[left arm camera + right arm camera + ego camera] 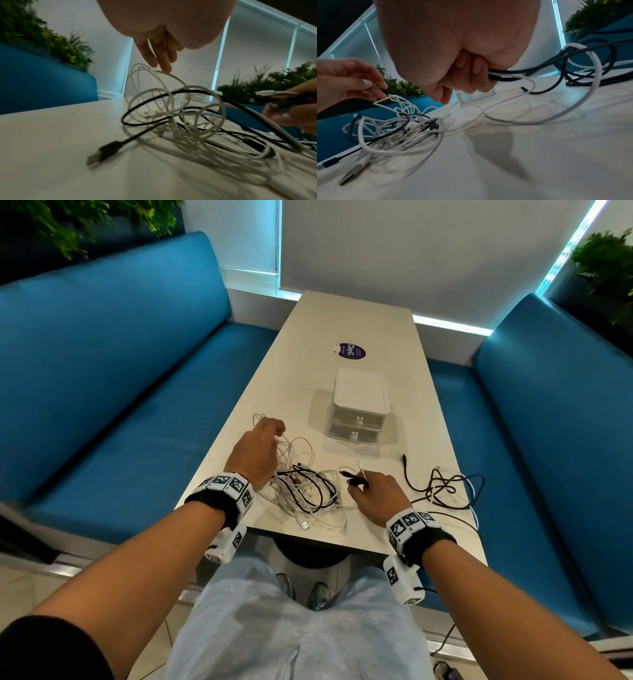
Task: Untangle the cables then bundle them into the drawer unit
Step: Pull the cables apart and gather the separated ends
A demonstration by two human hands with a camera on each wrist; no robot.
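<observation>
A tangle of white and black cables (305, 487) (180, 121) (399, 129) lies near the front of the white table (342, 316). My left hand (275, 436) reaches down onto its far-left side, and the fingertips (382, 96) pinch a raised white loop. To the right of the tangle, my right hand (363, 486) (471, 78) grips the ends of a black and a white cable, and their plugs stick out past my fingers. The white two-drawer unit (359, 402) stands behind the cables with both drawers closed.
A second loose pile of black cable (445, 484) (590, 75) lies at the table's right edge. A white USB plug (304, 525) rests near the front edge. Blue benches (120, 392) flank the table. A purple sticker (351, 351) lies behind the drawer unit.
</observation>
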